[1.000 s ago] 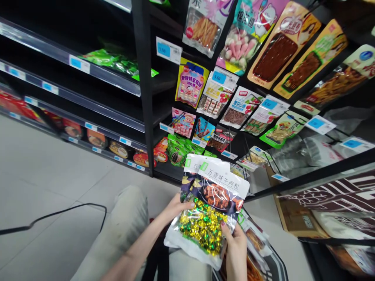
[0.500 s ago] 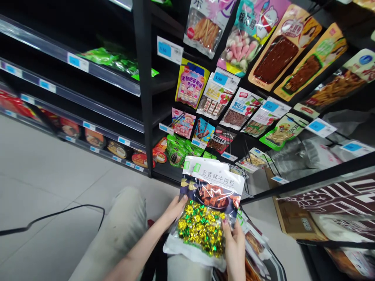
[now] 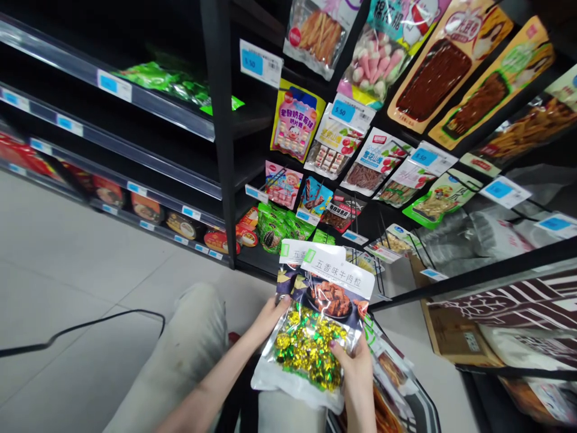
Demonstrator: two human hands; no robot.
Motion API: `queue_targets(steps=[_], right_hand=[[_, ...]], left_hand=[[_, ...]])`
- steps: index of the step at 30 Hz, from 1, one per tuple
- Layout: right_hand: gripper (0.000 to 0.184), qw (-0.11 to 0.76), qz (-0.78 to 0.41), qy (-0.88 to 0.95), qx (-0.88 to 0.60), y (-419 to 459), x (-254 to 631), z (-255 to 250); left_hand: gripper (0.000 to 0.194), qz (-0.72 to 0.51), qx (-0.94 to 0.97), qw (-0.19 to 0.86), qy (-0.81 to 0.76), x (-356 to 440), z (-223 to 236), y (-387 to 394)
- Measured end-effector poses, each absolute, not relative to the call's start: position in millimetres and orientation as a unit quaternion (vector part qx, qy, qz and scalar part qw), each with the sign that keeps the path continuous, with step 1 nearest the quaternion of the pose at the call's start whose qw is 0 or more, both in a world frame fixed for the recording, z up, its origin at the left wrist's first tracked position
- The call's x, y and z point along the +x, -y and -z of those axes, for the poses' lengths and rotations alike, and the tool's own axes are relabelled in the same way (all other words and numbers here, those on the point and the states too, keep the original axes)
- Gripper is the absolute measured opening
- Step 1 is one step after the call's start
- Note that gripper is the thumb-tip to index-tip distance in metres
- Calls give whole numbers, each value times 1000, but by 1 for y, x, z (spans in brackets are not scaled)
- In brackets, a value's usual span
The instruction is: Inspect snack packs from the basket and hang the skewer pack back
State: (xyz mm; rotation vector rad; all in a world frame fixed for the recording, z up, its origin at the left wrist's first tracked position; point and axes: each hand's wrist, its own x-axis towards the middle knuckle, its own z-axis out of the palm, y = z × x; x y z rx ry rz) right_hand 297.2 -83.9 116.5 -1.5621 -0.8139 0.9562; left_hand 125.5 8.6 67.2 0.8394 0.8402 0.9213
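Observation:
Two bags of beef cubes overlap above my knees. The front bag point(image 3: 311, 349) has a white top with dark lettering, a picture of meat pieces and a clear window full of gold and green foil-wrapped pieces. Behind it, the second bag point(image 3: 288, 248) sticks out at the upper left. My left hand point(image 3: 271, 319) pinches the left edges, thumb in front. Closed on the right edge is my right hand point(image 3: 356, 361), its thumb pressed on the front bag's window. The fingers of both hands are partly hidden behind the bags.
Snack packs hang on hooks from a black rack point(image 3: 223, 150) ahead. Green bags point(image 3: 274, 228) lie on its bottom shelf. A basket point(image 3: 419, 397) holding packs stands at my right, near a cardboard box point(image 3: 455, 337). A black cable point(image 3: 90, 325) crosses the floor at left.
The front bag has shifted slightly right and down against the rear one, so more of the rear bag's top shows. My right thumb has slid inward over the window. The view has tilted slightly.

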Motion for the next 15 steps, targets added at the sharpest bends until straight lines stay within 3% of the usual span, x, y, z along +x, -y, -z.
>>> queue_targets(steps=[8,15], right_hand=[[65,551,-409,311,-658,83,295,-115],[59,556,-422,302,-650,82,301,-105]], left_hand=[[54,-419,343,746,-388,127,-63,-9],[54,-402,212,838,-302,123,-71,-7]])
